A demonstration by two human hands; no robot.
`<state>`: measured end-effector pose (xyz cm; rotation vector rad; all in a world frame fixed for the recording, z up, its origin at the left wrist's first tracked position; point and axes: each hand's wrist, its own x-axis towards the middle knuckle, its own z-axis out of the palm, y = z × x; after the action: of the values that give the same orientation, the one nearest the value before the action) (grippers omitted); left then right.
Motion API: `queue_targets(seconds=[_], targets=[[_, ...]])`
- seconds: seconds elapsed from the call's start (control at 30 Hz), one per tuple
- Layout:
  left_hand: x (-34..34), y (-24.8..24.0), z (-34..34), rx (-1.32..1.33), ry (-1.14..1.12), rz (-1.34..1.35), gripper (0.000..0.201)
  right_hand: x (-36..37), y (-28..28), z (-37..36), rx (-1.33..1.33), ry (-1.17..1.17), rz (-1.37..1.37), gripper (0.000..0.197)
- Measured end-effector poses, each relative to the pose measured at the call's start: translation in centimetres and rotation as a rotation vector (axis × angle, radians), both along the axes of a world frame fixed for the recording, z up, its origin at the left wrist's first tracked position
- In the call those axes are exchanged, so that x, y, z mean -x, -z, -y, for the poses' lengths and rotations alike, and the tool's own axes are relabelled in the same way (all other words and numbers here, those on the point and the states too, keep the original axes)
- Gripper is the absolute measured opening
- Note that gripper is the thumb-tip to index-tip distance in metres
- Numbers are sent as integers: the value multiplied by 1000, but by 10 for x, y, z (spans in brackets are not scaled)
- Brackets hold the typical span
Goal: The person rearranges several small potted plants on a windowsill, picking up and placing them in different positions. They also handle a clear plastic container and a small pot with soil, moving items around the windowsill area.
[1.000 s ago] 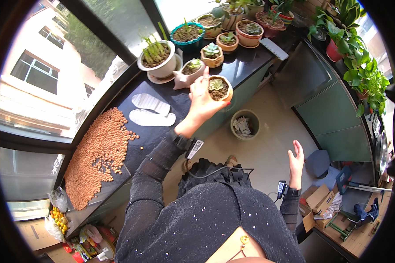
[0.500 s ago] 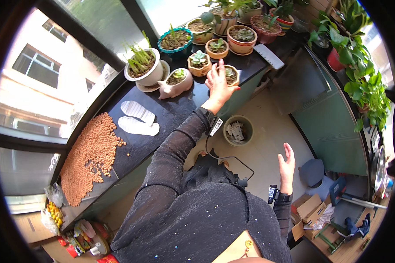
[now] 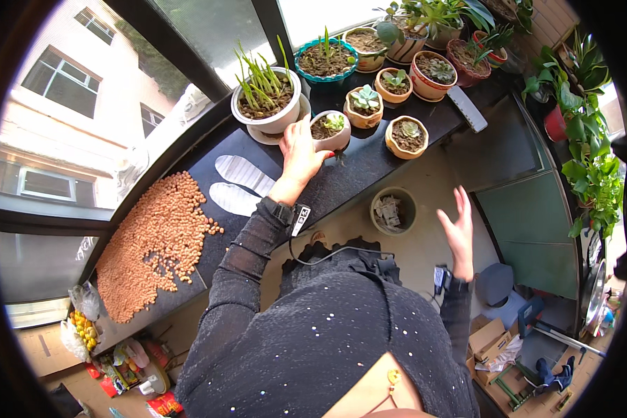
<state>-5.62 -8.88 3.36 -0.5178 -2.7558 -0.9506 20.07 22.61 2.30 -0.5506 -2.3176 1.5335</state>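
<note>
My left hand (image 3: 299,157) is at the left end of a small pinkish-white flowerpot (image 3: 332,139) with a green succulent. Its fingers curl over that end and the thumb lies along the near side, so part of the pot is hidden. Just behind stands a larger white pot (image 3: 272,120) of tall green shoots on a saucer. A small tan pot (image 3: 405,145) with a succulent sits by the counter's front edge, beside another tan pot (image 3: 364,115). My right hand (image 3: 458,233) hangs in the air above the floor, open, with nothing in it.
White insoles (image 3: 237,188) and a spread of brown pellets (image 3: 157,244) lie on the dark counter (image 3: 320,198). More potted plants line the window, including a teal-rimmed pot (image 3: 325,63). A bin (image 3: 393,210) stands on the floor; a cardboard box (image 3: 491,338) sits at lower right.
My left hand has left the small tan pot and moved left to the pinkish-white one. The view has shifted, and my right hand stays raised and open.
</note>
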Motion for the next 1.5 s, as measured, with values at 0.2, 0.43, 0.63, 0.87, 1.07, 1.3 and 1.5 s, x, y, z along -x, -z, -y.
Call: queue_targets(seconds=[0.2, 0.43, 0.63, 0.87, 1.07, 1.3, 1.5], targets=[[16, 10, 8, 79, 85, 10, 95, 138, 8, 27, -223, -91, 50, 115], [-7, 2, 33, 49, 110, 50, 93, 174, 24, 31, -222, -65, -83, 112], [-46, -8, 59, 42, 76, 129, 97, 171, 23, 59, -202, -241, -140, 101], [-73, -14, 75, 90, 40, 206, 100, 193, 23, 101, -170, -432, -231, 104], [-78, -11, 80, 42, 46, 179, 100, 212, 25, 133, -222, -392, -244, 94], [-72, -7, 81, 45, 23, 196, 100, 219, 35, 141, 49, -406, -171, 78], [-61, -6, 82, 28, 30, 182, 100, 205, 38, 130, -28, -391, -113, 78]])
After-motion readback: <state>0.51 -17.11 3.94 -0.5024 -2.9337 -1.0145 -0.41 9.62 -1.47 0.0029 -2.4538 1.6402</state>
